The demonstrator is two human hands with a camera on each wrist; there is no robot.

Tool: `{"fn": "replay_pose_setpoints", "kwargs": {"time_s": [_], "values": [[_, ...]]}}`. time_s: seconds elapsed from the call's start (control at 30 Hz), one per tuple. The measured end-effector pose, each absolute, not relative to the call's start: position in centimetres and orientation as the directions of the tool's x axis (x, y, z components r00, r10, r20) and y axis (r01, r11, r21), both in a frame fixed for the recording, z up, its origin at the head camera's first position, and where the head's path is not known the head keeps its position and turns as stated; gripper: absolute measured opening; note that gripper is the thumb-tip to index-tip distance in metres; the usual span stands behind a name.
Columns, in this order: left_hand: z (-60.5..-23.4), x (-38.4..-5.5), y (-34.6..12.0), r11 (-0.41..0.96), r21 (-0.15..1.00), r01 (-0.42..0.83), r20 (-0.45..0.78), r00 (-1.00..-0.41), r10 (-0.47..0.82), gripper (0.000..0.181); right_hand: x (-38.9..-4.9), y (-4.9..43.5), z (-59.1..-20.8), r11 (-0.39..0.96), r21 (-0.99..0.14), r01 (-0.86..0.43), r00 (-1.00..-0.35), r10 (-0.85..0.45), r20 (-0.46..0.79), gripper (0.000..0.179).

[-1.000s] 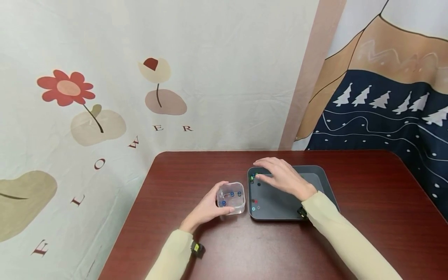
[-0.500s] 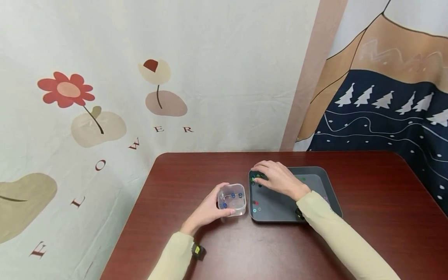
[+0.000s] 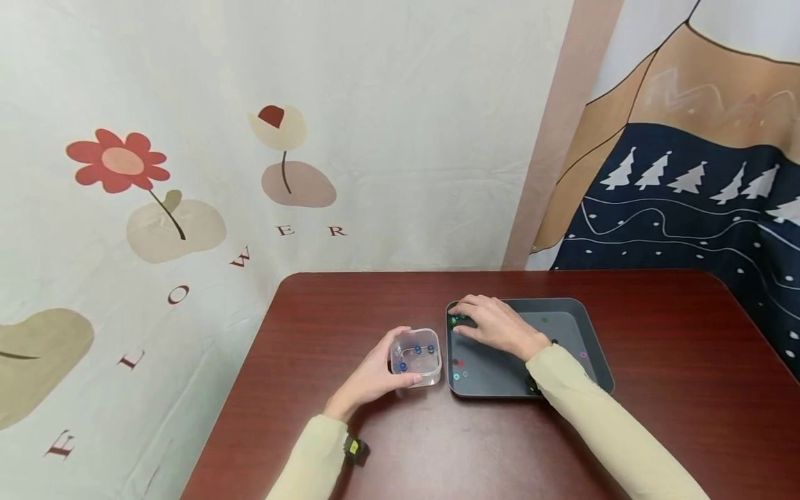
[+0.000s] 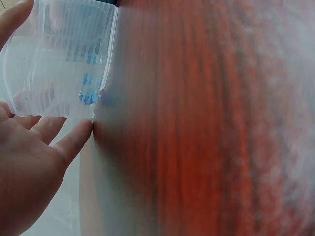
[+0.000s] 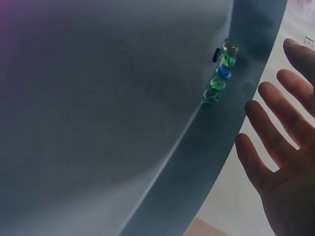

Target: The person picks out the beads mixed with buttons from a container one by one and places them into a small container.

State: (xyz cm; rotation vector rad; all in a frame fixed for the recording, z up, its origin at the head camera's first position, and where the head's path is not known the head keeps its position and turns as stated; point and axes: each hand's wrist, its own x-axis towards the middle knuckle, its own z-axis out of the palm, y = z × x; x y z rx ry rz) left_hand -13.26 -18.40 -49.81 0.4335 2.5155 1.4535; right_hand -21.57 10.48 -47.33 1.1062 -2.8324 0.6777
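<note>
My left hand (image 3: 369, 378) grips a clear square plastic box (image 3: 431, 376) from its left side, thumb at the near wall and fingers at the far side. Inside the box lie blue marbles (image 3: 417, 349); its ribbed wall (image 4: 54, 73) shows in the left wrist view. Over the far left corner of a dark grey tray (image 3: 506, 385) is my right hand (image 3: 500, 330), its thumb and fingers apart. A row of green, blue and brownish marbles (image 5: 217, 83) sits along the tray's edge, near those spread fingers (image 5: 266, 103), which hold nothing.
Small rings lie in the tray: a cyan one (image 3: 456, 376), a pink one (image 3: 584, 355) and a green one (image 3: 545, 320), plus a red piece (image 3: 460, 363). A dark piece (image 5: 216, 55) lies beside the marble row. The brown table (image 3: 350, 305) meets a printed curtain (image 3: 406, 173) behind.
My right hand has come down and a little nearer, toward the marbles in the tray's far left corner. My left hand keeps its grip on the box in the same place.
</note>
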Motion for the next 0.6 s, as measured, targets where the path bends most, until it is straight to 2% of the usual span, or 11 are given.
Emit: {"fn": "replay_pose_setpoints", "kwargs": {"time_s": [0.6], "values": [[-49.9,-13.2,-18.4,0.459,0.876,0.148,-0.025,-0.937,0.348,0.089,-21.8,10.2,-48.8,0.66,-0.419,-0.623,-0.754,-0.65,0.098,0.036]]}}
